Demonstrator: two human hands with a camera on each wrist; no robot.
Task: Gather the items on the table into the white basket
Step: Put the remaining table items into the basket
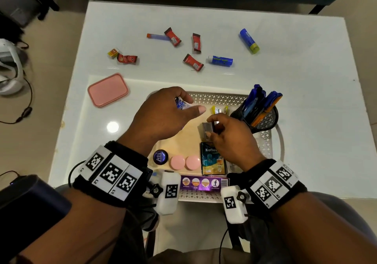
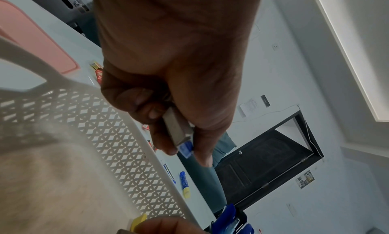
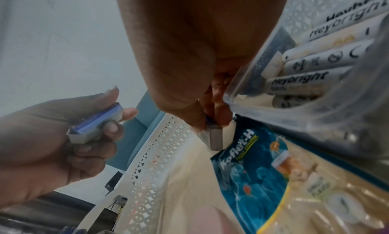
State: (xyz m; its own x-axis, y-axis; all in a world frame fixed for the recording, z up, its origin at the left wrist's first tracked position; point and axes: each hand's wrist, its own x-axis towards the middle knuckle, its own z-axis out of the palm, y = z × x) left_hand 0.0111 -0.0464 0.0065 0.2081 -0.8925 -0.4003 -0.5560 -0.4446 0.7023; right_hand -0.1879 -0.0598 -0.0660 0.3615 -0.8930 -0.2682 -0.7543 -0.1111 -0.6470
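Roughly half done: left hand [image 1: 163, 112] gripping a small blue box [image 1: 180, 104], right hand [image 1: 228, 135] pinching a grey box [image 1: 208, 128] over the white basket [image 1: 220, 97], red sachets [image 1: 192, 62], tubes and the pink lid [image 1: 108, 90] remaining toward the worktop's far edge.

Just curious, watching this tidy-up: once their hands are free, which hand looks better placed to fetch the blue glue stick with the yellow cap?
Probably the right hand. The blue glue stick with the yellow cap lies far right on the white table; the left hand would have to cross over.
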